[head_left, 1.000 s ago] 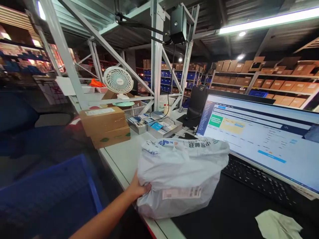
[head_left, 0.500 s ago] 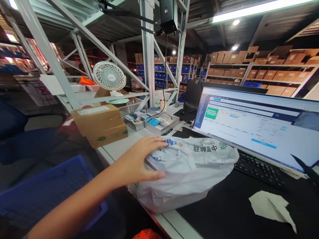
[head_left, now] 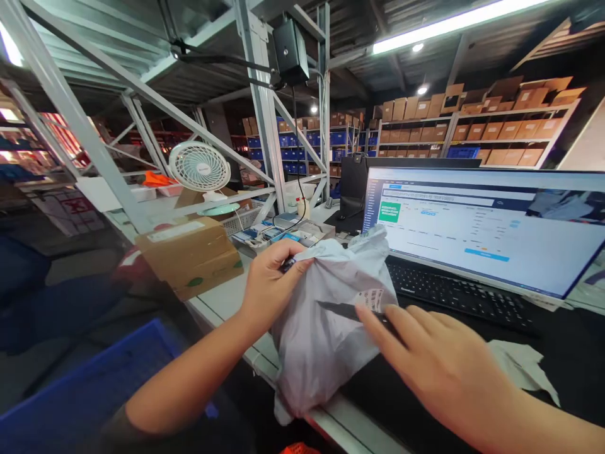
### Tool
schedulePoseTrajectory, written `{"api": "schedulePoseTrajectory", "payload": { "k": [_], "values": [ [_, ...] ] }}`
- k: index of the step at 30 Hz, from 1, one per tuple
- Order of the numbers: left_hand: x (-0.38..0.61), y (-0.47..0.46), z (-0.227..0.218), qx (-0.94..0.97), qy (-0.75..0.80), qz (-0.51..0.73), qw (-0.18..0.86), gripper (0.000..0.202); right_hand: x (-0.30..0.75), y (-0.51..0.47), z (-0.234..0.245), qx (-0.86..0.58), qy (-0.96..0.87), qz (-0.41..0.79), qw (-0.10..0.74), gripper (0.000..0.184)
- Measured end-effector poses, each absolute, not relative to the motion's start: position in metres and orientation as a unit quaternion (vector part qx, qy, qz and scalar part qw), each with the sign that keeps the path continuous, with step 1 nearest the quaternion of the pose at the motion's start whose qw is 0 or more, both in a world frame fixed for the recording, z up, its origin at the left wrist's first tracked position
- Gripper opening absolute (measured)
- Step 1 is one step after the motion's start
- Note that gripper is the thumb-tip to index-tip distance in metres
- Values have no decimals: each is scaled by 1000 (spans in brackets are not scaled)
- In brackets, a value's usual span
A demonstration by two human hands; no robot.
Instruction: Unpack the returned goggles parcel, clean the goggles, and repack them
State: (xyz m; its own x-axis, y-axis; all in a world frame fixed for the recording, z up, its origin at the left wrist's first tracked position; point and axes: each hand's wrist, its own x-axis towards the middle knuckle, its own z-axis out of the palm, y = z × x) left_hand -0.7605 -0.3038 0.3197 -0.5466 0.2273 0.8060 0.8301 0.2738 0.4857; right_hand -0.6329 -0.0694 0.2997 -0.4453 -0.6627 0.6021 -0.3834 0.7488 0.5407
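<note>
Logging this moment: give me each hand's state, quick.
Left hand: closed, gripping the top of the grey mailing bag.
Right hand: holding a dark blade against the bag.

Your left hand (head_left: 267, 287) and right hand (head_left: 439, 366) were bare, with no gloves, rings or watch. Both forearms were bare too; a dark sleeve edge showed near your left elbow.

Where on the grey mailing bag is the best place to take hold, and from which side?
Probably the gathered top edge of the mailing bag, from the left, where the left hand already pinches it. The plastic bunches into a graspable fold there, while the bulging lower part looks slack. The right hand holds a dark blade at its label side.
</note>
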Motion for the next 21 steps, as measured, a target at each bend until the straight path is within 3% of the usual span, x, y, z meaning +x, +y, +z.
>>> {"api": "schedulePoseTrajectory", "payload": {
  "k": [4, 8, 17, 21],
  "values": [
    [-750, -310, 312, -468, -691, -410, 369, 7, -659, -62, 287, 294, -828, -184, 441, 46],
    [-746, -315, 304, -586, -654, -326, 349, 12, -678, 6, 278, 299, -814, -216, 449, 52],
    [-752, -270, 297, -565, -616, -415, 358, 7, -678, 87, 253, 147, -842, -293, 429, 62],
    [-760, -275, 305, -501, -618, -455, 399, 9, -647, 156, 218, 21, -878, -255, 405, 50]
  ]
}}
